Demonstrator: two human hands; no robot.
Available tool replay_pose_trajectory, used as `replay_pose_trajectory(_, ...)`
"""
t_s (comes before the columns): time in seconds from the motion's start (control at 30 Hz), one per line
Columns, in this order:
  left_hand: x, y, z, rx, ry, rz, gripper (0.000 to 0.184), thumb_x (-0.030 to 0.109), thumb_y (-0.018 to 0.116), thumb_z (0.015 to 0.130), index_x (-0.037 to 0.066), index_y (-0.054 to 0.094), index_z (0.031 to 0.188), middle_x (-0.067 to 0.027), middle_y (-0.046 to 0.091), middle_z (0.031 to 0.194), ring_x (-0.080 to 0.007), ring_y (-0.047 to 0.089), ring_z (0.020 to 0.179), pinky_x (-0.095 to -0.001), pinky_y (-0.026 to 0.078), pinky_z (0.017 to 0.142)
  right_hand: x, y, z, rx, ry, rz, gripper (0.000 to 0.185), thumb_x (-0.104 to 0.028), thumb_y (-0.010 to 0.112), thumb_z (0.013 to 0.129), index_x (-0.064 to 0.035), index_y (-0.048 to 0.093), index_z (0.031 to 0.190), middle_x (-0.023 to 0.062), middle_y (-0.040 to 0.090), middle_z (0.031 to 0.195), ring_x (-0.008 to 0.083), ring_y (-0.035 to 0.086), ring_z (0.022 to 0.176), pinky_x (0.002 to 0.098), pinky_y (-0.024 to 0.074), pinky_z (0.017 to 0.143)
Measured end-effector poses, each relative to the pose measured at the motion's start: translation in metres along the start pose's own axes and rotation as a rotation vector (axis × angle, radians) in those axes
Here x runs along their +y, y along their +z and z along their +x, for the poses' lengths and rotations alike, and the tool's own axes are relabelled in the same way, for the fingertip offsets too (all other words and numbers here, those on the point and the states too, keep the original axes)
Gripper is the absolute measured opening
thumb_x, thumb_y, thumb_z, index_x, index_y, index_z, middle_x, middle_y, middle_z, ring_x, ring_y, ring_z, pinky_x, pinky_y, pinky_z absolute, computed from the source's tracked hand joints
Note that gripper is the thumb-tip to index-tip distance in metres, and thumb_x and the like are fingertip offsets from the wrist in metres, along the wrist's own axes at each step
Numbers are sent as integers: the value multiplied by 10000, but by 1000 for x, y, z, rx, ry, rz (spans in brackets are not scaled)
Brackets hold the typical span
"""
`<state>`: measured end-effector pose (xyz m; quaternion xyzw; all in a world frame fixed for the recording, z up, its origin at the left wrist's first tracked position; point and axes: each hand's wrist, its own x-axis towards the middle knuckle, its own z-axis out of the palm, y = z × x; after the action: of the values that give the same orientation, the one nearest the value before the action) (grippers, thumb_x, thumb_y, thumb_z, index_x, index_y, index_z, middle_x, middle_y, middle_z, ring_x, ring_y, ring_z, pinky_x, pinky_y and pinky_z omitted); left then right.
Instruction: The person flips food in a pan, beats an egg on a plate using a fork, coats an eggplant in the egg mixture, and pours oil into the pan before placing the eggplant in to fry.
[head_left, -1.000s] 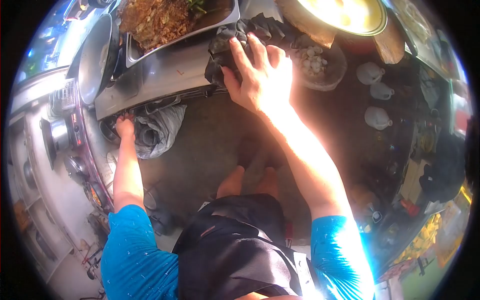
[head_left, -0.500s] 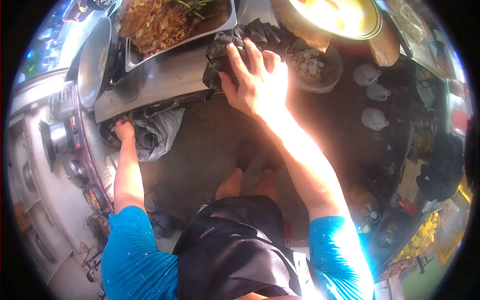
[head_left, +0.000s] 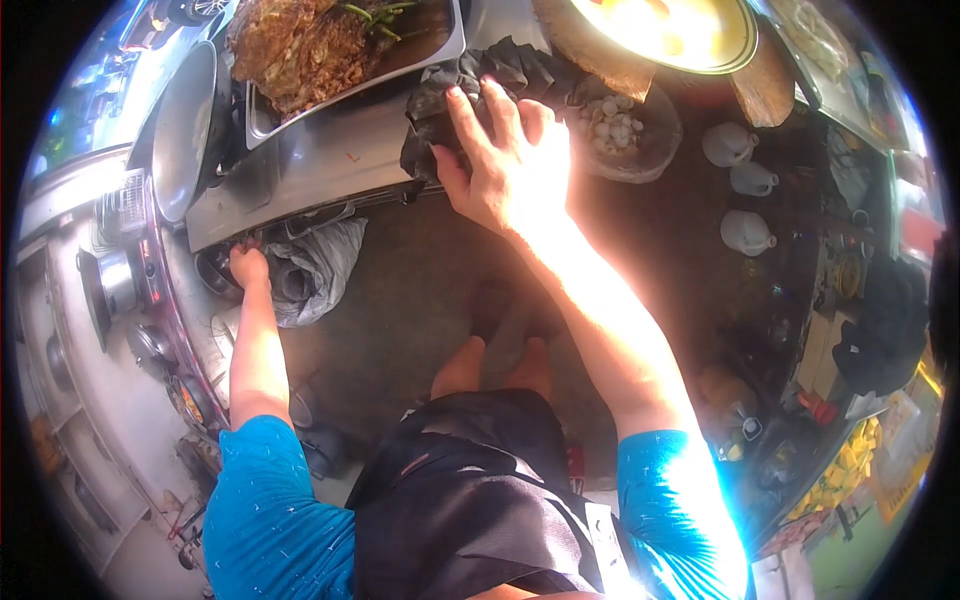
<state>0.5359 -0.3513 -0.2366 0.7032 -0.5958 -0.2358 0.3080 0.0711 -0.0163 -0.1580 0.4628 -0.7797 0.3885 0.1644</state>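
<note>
My right hand (head_left: pixel 510 160) lies on a crumpled black bundle, cloth or plastic (head_left: pixel 430 120), at the counter's edge. Its fingers are spread over the top. Lower left, my left hand (head_left: pixel 249 266) reaches to the underside of the metal counter (head_left: pixel 310 165); its fingers are curled, and what they grip is hidden by the edge. Beside that hand hangs a grey plastic bag (head_left: pixel 335 265). Behind the counter edge, a metal tray (head_left: pixel 458 40) holds a large browned piece of food (head_left: pixel 300 50) and green stalks.
To the right of the black bundle, a clear bag (head_left: pixel 650 160) holds small white pieces. A yellow-rimmed bowl (head_left: pixel 750 45) rests on a wooden board (head_left: pixel 765 90). Several white jugs (head_left: pixel 747 233) stand lower right. A large metal pan (head_left: pixel 185 135) leans at the left.
Both hands keep nearly the same places. The view has shifted slightly, and my right hand's fingers have moved a little over the black bundle.
</note>
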Motion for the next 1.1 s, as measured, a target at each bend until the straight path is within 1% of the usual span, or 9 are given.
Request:
replay_pose_trajectory(0.03, 4, -2, -2, 0, 0, 1, 410, -2, 548, 956, -97, 544, 1356, -147, 724, 1165, -227, 719, 1023, -328, 548, 910, 0, 0, 0, 4, -1, -6, 633, -343, 826, 744, -169, 685, 1336, 144, 644, 1357, 324, 599, 1030, 451, 529, 797)
replay_pose_trajectory(0.13, 16, -6, -18, -91, -101, 329, 371, 120, 577, 1015, -28, 571, 1354, -113, 741, 1101, -207, 711, 986, -310, 548, 844, -1, 2, -1, 5, 7, -9, 631, -356, 831, 748, -185, 692, 1340, 129, 640, 1355, 327, 588, 1027, 447, 513, 817)
replay_pose_trajectory(0.2, 16, -5, -30, -119, -183, 60, 334, 257, 536, 1080, 33, 584, 1323, -91, 751, 1057, -208, 700, 936, -347, 540, 797, -1, 2, -1, 2, 16, -7, 630, -367, 835, 753, -200, 699, 1345, 114, 637, 1354, 329, 578, 1022, 443, 497, 831)
replay_pose_trajectory(0.33, 10, -3, -31, -63, -233, -134, 357, 331, 440, 1120, 47, 573, 1290, -99, 752, 1069, -224, 692, 938, -400, 526, 809, -1, 1, 0, -13, 17, 2, 641, -358, 833, 746, -192, 686, 1347, 123, 628, 1370, 331, 581, 1045, 451, 512, 838)
replay_pose_trajectory(0.4, 13, -5, -19, -87, -359, -247, 392, 380, 376, 1128, 66, 562, 1270, -107, 754, 1077, -248, 689, 981, -430, 511, 839, 0, 0, 0, -15, 15, 7, 651, -347, 833, 739, -181, 675, 1348, 136, 620, 1384, 333, 588, 1056, 459, 528, 827)
replay_pose_trajectory(0.53, 12, 1, -4, -90, -392, -249, 403, 394, 346, 1130, 76, 560, 1253, -116, 755, 1086, -248, 682, 1002, -415, 501, 855, 0, 0, 0, -13, 11, -1, 653, -347, 834, 739, -182, 674, 1350, 131, 618, 1379, 331, 582, 1065, 455, 528, 833)
replay_pose_trajectory(0.63, 7, 2, 1, -82, -390, -198, 488, 404, 304, 1142, 23, 581, 1267, -156, 736, 1162, -274, 684, 1028, -412, 547, 865, 0, 1, -1, -13, 14, 0, 647, -351, 832, 742, -183, 677, 1347, 127, 610, 1387, 328, 577, 1079, 451, 529, 836)
replay_pose_trajectory(0.8, 2, 1, 3, -79, -367, -198, 447, 402, 331, 1133, 54, 597, 1226, -136, 751, 1114, -256, 671, 958, -392, 522, 801, 0, 0, -2, -18, 11, -7, 636, -359, 828, 749, -185, 681, 1342, 126, 605, 1393, 324, 574, 1088, 448, 530, 838)
replay_pose_trajectory(1.1, 5, -1, 0, -89, -358, -202, 382, 364, 378, 1114, 70, 601, 1213, -116, 749, 1057, -246, 667, 904, -390, 515, 779, -1, 0, -1, -2, 14, -8, 631, -352, 830, 744, -185, 687, 1336, 130, 623, 1375, 335, 583, 1083, 451, 533, 842)
